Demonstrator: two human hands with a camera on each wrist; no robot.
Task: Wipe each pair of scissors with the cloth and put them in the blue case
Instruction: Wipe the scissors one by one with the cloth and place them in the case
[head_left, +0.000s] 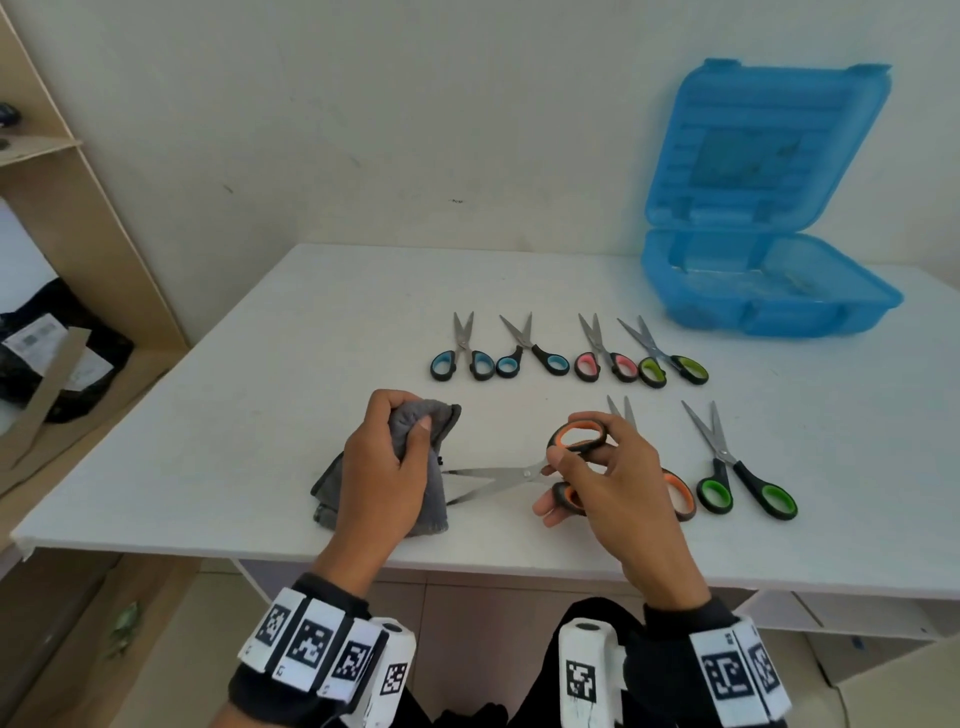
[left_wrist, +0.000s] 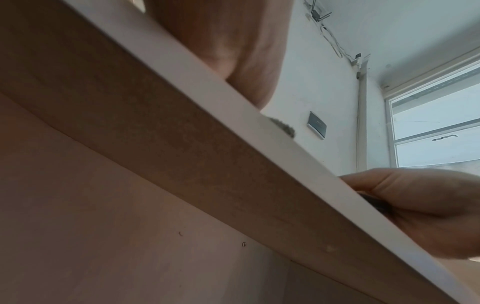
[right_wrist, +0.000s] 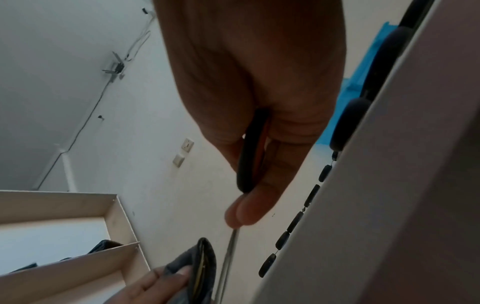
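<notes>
My left hand (head_left: 402, 441) grips a bunched grey cloth (head_left: 436, 499) near the table's front edge. To its right, my right hand (head_left: 563, 470) holds orange-handled scissors (head_left: 576, 436) by both loops, just above the table. Their blades (head_left: 488, 475) are spread and point left, with the tips at the cloth's edge. In the right wrist view my fingers (right_wrist: 259, 144) curl round the black handle loop (right_wrist: 250, 156), and the blade (right_wrist: 228, 257) runs down to the cloth (right_wrist: 200, 265). The blue case (head_left: 769, 306) stands open at the back right, its lid (head_left: 769, 150) upright.
A second orange pair (head_left: 680, 493) lies partly under my right hand, with a green pair (head_left: 743, 473) to its right. Behind them lie two blue pairs (head_left: 462, 353) (head_left: 530, 353), a pink pair (head_left: 602, 356) and a lime pair (head_left: 672, 361). A wooden shelf unit (head_left: 78, 234) stands on the left.
</notes>
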